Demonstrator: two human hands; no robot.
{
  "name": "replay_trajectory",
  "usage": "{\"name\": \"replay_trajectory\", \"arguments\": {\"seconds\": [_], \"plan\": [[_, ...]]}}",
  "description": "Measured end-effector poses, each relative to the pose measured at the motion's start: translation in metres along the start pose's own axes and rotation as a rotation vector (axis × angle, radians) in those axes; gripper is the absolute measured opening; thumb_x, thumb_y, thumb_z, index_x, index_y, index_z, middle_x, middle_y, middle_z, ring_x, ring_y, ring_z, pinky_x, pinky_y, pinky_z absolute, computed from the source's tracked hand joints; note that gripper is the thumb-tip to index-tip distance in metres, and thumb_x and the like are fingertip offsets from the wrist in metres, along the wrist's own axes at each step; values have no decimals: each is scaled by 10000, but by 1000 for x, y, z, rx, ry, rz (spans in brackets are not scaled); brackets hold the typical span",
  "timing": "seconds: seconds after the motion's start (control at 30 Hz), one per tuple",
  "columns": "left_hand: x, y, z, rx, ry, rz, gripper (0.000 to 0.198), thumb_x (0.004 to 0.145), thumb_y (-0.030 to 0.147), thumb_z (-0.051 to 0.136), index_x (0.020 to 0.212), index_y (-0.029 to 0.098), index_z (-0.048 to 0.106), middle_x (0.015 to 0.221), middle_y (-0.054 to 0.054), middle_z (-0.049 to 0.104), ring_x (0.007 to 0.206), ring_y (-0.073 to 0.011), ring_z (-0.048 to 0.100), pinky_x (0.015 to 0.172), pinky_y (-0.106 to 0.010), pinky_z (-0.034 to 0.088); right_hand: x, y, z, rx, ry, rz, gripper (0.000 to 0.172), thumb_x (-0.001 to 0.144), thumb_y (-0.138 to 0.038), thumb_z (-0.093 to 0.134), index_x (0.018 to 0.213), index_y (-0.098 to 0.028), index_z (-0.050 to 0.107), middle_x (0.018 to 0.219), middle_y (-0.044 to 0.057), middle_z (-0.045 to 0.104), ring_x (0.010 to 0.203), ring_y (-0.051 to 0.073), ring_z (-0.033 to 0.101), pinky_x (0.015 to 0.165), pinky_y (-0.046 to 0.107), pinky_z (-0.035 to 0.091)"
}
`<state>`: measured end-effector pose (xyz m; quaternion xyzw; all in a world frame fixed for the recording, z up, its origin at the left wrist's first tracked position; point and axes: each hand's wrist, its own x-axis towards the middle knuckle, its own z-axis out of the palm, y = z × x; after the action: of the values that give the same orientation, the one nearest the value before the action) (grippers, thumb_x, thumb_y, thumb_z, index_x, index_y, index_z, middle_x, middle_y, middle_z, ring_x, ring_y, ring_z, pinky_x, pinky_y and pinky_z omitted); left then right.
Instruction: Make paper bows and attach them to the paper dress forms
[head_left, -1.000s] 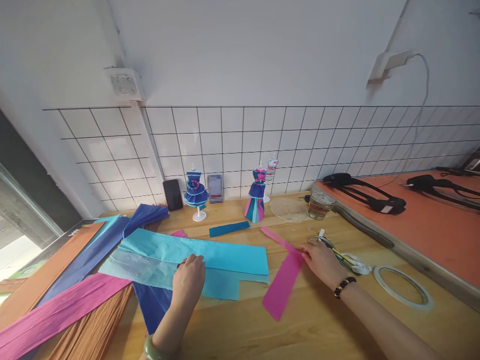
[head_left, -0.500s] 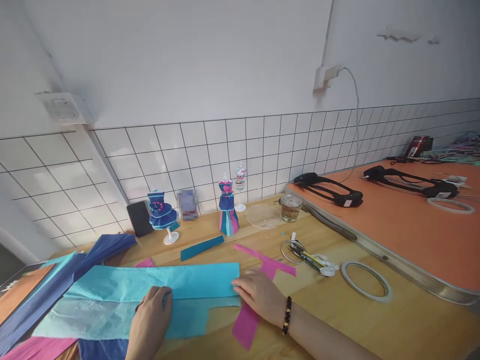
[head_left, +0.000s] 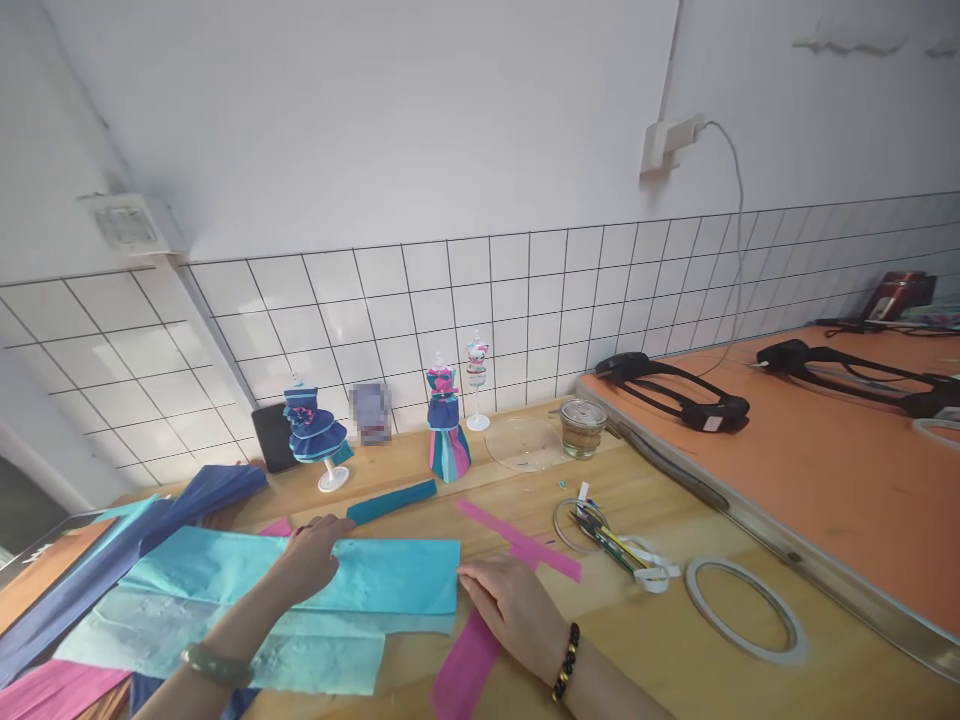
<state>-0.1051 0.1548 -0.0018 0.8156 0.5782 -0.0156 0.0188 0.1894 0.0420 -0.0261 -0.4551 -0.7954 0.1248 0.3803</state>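
A long turquoise strip of crepe paper lies across the wooden table, over a paler turquoise sheet. My left hand rests across the strip, with its extended fingers along the far edge. At the strip's right end, my right hand pinches the edge between thumb and fingers. Under and beside that hand lies a magenta paper strip, with another pink strip just beyond. A dark teal strip sits past the left fingertips.
Miniature dress forms stand at the back: a blue tiered dress, a striped gown and a small white form. A glass, tools and a tape roll lie rightward. Coloured paper is piled left.
My left hand has moved away from me, from the strip's near edge to its far edge. The right hand stays at the strip's right end. The view has shifted slightly.
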Motion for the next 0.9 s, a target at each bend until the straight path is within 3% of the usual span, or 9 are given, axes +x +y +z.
{"name": "replay_trajectory", "arguments": {"seconds": [0.23,0.4,0.57,0.7,0.9], "plan": [[13,0,-6,46,-39,50,506,577,0,437,1023,196,574,989,-59,645,1028,-230,542,870,-363,363,1,2,0,-14,33,-14,299,929,-260,331,921,-217,627,807,32,703,757,162,634,711,262,440],[8,5,-13,95,-23,77,321,634,28,450,847,202,615,865,-55,634,915,-224,575,836,-358,365,-1,1,-1,12,41,-12,314,929,-270,331,896,-213,638,785,35,704,740,164,639,691,263,448],[-2,10,-19,121,8,83,184,670,101,504,784,189,618,879,-71,608,909,-236,572,801,-341,386,-3,0,1,48,57,-19,308,920,-270,349,877,-216,649,803,37,711,752,169,650,696,273,468],[-21,11,-26,117,46,71,178,712,97,478,798,191,602,892,-64,608,927,-216,565,812,-320,384,-3,2,0,72,98,-2,283,909,-259,371,917,-199,647,869,60,716,807,185,654,747,300,485],[-71,15,-24,120,76,52,218,747,81,423,852,191,579,890,-59,619,875,-205,574,822,-336,371,-3,2,-1,106,168,36,293,907,-263,355,957,-183,632,945,81,703,889,195,644,801,326,495]]}}
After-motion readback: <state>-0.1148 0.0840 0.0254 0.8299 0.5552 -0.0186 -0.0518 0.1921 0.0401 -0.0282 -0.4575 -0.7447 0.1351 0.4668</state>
